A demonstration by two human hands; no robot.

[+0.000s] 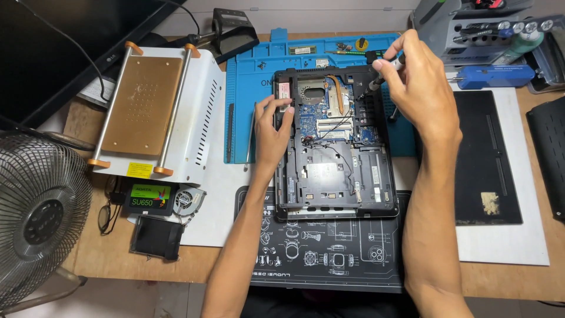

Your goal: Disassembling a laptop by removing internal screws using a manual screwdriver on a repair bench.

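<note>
Below hands: opened laptop (335,141); screwdriver (382,75) in right (415,79), seemingly.

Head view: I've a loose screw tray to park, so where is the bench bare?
Bare white sheet below the black panel, and bare wood along the near edge. Crowded: the blue mat's top edge, the tool rack, and around the open laptop under both hands.
</note>
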